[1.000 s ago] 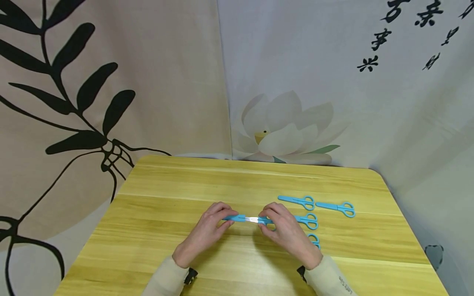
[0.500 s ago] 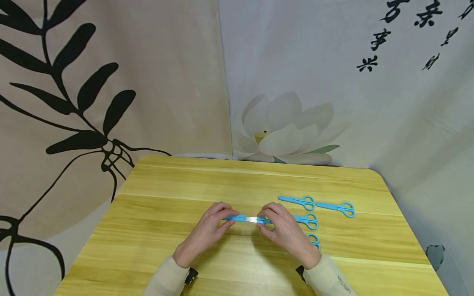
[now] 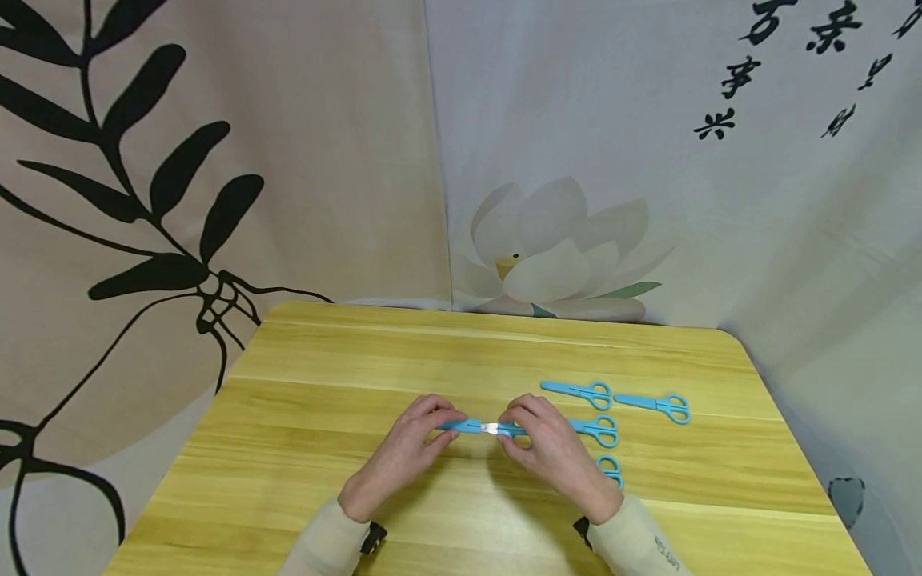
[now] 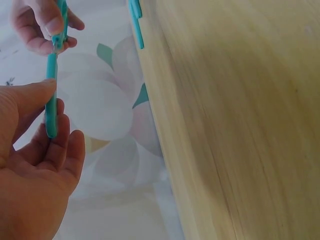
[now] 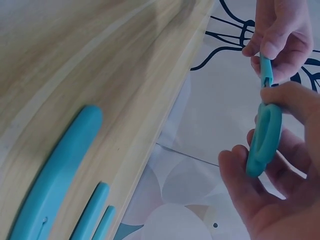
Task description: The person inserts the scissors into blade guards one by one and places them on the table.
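Note:
Between the two hands, above the table, is a pair of blue scissors (image 3: 508,430) with its blue blade cover (image 3: 470,426) partly on. A short stretch of shiny blade shows between cover and handle. My left hand (image 3: 406,448) pinches the cover, its thumb lying along it in the left wrist view, where the cover (image 4: 51,107) points toward the palm. My right hand (image 3: 558,452) pinches the scissors near the pivot; the finger loops (image 5: 271,135) show in the right wrist view, edge-on. The scissors' tips are hidden inside the cover.
Covered blue scissors lie on the wooden table (image 3: 346,360) to the right: one at the back (image 3: 576,390), another farther right (image 3: 651,404). Two more, one behind the right hand (image 3: 596,430) and one lower (image 3: 610,470), are partly hidden. A printed curtain (image 3: 346,160) hangs behind.
The right hand has moved slightly left with the scissors, and the left hand slightly right with the cover. Less bare blade shows between them now. The scissors on the table have not moved.

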Available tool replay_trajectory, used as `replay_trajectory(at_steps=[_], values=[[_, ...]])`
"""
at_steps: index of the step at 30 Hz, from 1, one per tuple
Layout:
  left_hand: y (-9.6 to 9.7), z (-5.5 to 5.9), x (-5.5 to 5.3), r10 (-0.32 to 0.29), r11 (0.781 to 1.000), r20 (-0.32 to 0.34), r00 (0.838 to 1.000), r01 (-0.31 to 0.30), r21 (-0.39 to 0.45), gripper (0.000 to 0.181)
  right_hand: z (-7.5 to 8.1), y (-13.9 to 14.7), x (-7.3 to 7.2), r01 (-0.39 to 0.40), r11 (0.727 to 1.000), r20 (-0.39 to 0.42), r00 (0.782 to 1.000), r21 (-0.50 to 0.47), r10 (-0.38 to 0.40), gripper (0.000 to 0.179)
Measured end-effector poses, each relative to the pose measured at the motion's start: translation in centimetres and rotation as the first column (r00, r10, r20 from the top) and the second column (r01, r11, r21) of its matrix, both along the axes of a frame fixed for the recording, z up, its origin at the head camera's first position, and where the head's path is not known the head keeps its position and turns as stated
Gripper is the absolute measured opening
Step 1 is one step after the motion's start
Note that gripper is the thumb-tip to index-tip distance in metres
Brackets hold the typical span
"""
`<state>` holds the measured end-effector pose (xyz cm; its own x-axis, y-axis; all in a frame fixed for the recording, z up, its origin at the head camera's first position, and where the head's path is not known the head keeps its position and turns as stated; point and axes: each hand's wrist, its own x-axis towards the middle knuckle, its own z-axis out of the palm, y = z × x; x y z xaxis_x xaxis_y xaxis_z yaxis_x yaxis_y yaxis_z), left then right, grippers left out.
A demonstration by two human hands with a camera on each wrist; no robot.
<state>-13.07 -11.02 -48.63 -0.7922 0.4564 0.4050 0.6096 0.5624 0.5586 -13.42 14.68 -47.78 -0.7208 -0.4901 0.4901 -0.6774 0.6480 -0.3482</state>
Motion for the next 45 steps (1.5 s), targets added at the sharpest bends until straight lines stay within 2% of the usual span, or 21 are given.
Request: replay_trajectory(at_steps=[8,19,29,45], values=[[0.1,0.09,0.09,-0.008,1.0,-0.012,1.0,0.008,0.002,0.024,0.07,-0.16,0.05,-0.008,1.0,-0.007,1.0,-0.006,0.007,0.024],[0.1,-0.14,0.03,0.0,1.0,-0.038,0.999,0.0,-0.001,0.024,0.1,-0.15,0.23,-0.014,1.0,0.026,1.0,-0.013,0.014,0.023],[0.19,0.22,-0.05,-0.01,1.0,0.009,1.0,0.01,0.003,0.021,0.1,-0.18,0.11,-0.033,0.999,0.008,0.999,-0.02,0.034,0.022],[0.32,0.31,-0.07,-0.052,0.999,0.029,0.998,0.051,0.019,0.021,0.14,-0.12,0.02,-0.075,0.997,0.013,0.997,-0.036,0.075,0.022]])
